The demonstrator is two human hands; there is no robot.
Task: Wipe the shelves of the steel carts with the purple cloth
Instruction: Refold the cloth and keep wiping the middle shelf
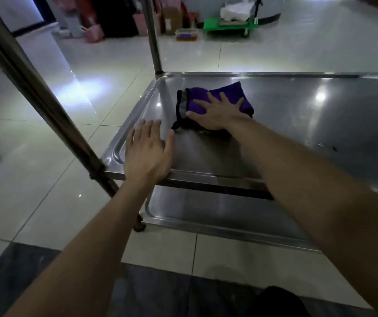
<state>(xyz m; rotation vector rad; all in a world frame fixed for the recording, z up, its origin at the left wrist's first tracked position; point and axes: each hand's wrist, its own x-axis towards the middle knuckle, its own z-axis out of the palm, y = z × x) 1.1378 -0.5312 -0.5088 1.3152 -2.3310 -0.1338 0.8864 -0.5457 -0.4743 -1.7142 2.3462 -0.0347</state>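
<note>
Soft, light cloth (215,97) mid-frame, pinned on the shelf (298,115) under splayed right hand (217,113); left hand (148,152) flat, empty; likely best pressed flat, not pinched.

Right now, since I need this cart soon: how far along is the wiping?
Nothing looks provably done. In hand: the right hand presses the purple cloth flat on the upper shelf, while the left hand rests open at its front edge. Left: the lower shelf.

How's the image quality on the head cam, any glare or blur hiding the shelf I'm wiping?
Head view: dim overall; small glare spots on the steel shelf and a bright patch on the floor; the near cart post is blurred and bowed by the wide lens; purple cloth reads clearly.
</note>
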